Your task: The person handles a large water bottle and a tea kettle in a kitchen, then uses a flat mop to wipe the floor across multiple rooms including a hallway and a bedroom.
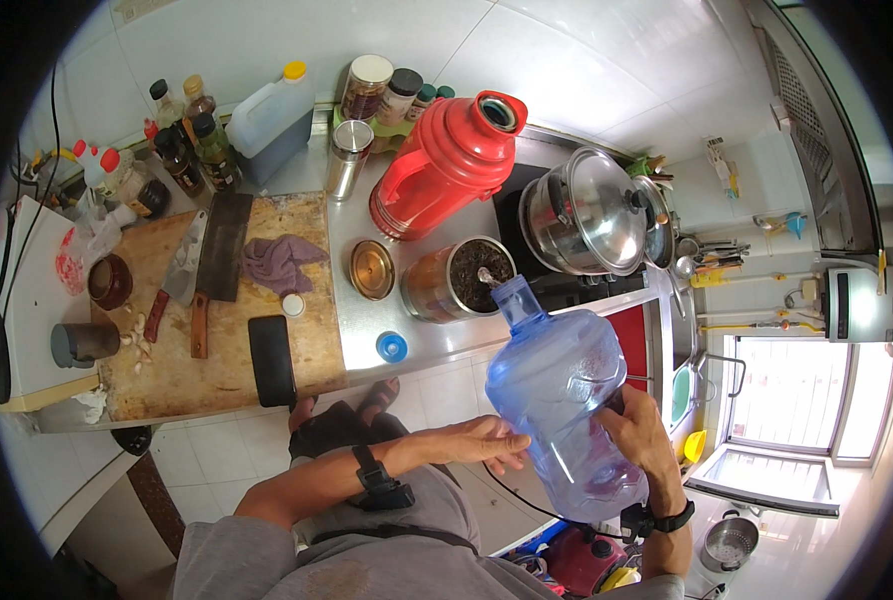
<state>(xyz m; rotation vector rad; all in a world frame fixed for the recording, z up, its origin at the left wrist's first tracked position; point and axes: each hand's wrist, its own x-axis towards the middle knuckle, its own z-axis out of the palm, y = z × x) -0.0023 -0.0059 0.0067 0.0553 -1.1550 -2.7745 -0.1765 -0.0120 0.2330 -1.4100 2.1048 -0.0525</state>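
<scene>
A clear blue plastic water jug point(566, 390) is tilted, its neck over the rim of a tall metal canister point(431, 288). Water runs from its mouth onto dark, leaf-like bits point(474, 272) in the canister. My right hand point(634, 428) grips the jug at its right side, by the handle. My left hand point(491, 442) has its fingers stretched out at the jug's left side; whether it touches is hard to tell. A brass-coloured round lid point(371, 270) lies left of the canister, and a blue cap point(391, 347) lies in front, near the counter's edge.
A red thermos flask point(448, 165) stands uncorked behind the canister. A lidded steel pot point(591, 215) sits on the stove to the right. On the left, a cutting board point(306, 225) bears two cleavers point(221, 250), a purple cloth point(278, 262) and a black phone point(271, 360). Bottles point(201, 140) line the wall.
</scene>
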